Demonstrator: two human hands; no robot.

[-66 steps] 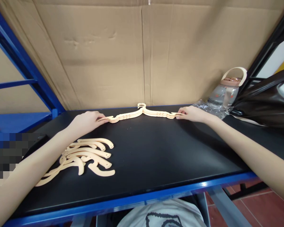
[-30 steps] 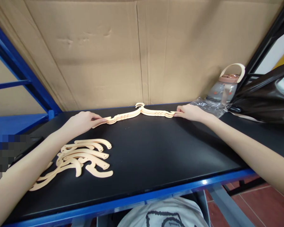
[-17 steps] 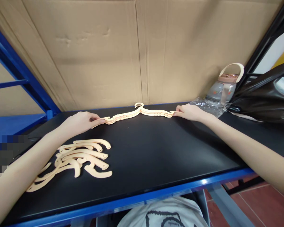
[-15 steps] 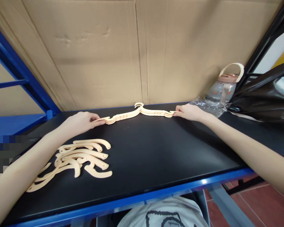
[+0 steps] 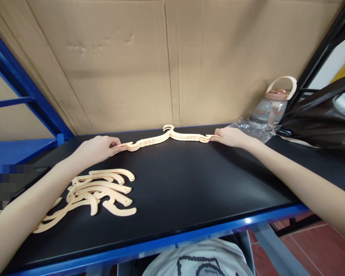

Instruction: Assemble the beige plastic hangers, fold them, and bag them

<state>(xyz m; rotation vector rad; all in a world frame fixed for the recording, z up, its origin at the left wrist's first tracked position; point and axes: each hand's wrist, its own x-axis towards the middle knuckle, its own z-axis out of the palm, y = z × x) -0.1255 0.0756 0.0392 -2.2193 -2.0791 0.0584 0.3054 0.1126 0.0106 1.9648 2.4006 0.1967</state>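
A stack of cream hangers [image 5: 170,133] is laid across the black table [image 5: 184,184], close to its back edge. They are seen as thin, closely aligned layers; their number cannot be made out. Both arms are sloped gently down from the centre, pierced by small slots and curved into notches near the tips. The hook is pointed toward the back. Both tips are pinched and partly covered.
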